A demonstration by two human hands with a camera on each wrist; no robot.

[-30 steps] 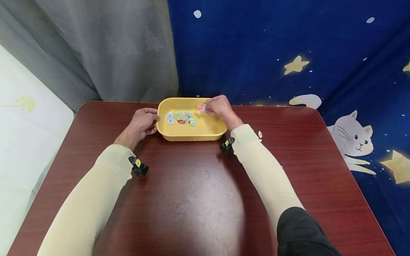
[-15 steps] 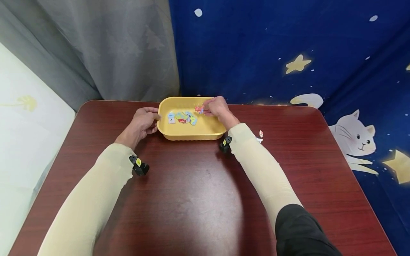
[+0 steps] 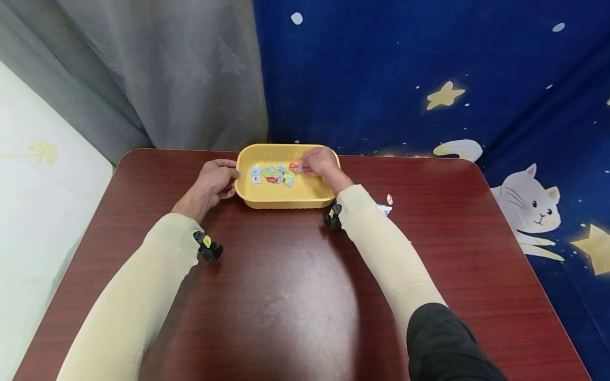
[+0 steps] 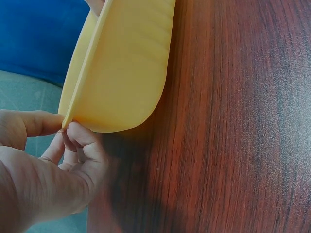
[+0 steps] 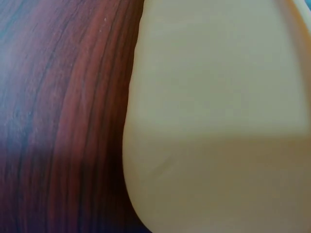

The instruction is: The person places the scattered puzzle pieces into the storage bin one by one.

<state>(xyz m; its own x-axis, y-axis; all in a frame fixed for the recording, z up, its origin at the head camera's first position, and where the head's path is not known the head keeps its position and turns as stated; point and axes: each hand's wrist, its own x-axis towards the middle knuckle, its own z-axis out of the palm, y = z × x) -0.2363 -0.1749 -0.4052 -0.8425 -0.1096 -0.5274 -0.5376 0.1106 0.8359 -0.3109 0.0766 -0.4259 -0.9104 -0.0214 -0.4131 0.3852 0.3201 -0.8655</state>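
Note:
A yellow plastic tray (image 3: 286, 200) stands at the table's far edge. My left hand (image 3: 216, 180) pinches its left rim between thumb and fingers, plainly seen in the left wrist view, where the tray wall (image 4: 126, 63) slopes down to the wood. Reaching over the right side, my right hand (image 3: 321, 163) pinches a small flat red-and-blue picture piece (image 3: 295, 166) low inside the tray. Left of it on the tray floor lie several small flat colourful pieces (image 3: 271, 174), some overlapping. The right wrist view shows only the tray's outer side (image 5: 214, 97); that hand is hidden there.
On the brown wooden table (image 3: 286, 286), small light-coloured scraps (image 3: 384, 209) lie right of the tray, partly behind the right sleeve. A grey curtain (image 3: 190, 79) and a blue starry curtain (image 3: 381, 79) hang right behind the table's far edge.
My right hand has moved slightly down and left with the red-and-blue piece, closer to the other pieces in the tray. The left hand stays on the rim.

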